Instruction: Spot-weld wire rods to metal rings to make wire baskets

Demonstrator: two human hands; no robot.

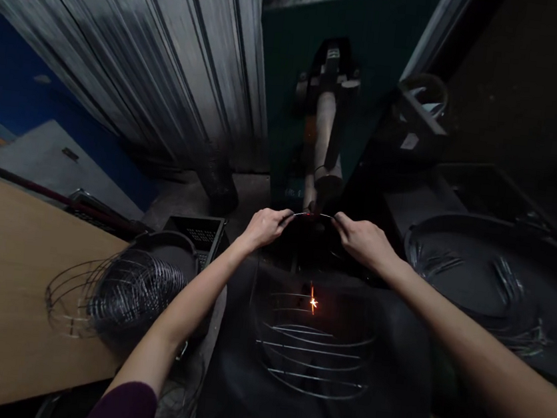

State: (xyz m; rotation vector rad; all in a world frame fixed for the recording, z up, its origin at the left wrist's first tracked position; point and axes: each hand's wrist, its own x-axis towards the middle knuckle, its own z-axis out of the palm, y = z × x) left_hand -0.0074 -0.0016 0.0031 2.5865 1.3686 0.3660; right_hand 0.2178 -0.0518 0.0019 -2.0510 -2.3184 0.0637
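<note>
My left hand [267, 226] and my right hand [361, 238] are both closed, fingers pinching the two sides of a thin, slightly curved metal wire [327, 215]. The wire's middle lies at the electrode tips of a spot welder [325, 120], where a small red glow shows. Whether the wire belongs to a larger frame is hard to make out in the dark. Below the hands, an orange spark [313, 302] burns over several straight and curved wire pieces [312, 350], which rest on the dark apron-like cloth [246, 406] over my lap.
To the left, a stack of round wire grates [136, 290] leans by a wooden board [7, 292] and a black crate [210, 235]. On the right, a wide dark basin [472, 271] holds loose wire pieces [508, 279]. Corrugated metal sheeting [141, 39] stands behind.
</note>
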